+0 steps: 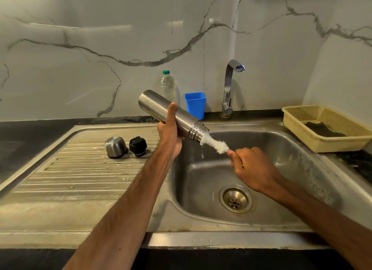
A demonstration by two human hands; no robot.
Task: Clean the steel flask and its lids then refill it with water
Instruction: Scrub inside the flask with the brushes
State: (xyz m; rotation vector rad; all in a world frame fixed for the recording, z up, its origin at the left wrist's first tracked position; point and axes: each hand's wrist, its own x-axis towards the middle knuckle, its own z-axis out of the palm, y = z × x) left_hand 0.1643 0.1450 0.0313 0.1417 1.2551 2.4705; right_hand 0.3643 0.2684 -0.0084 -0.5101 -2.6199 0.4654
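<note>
My left hand [170,132] grips the steel flask [159,108] around its middle, holding it tilted over the sink basin [281,149] with its open mouth pointing down to the right. A white bottle brush [214,143] sticks out of the mouth, and my right hand [253,169] holds its handle, which the fingers hide. Water drips from the flask's mouth. The steel cup lid [115,147] and the black stopper lid [138,146] lie side by side on the ribbed drainboard [80,175].
A chrome tap [229,88] stands behind the basin, with a blue plastic cup [195,104] and a clear water bottle [168,84] to its left. A cream plastic basket [302,132] with a dark cloth sits at the right. The drain [235,199] is in the basin floor.
</note>
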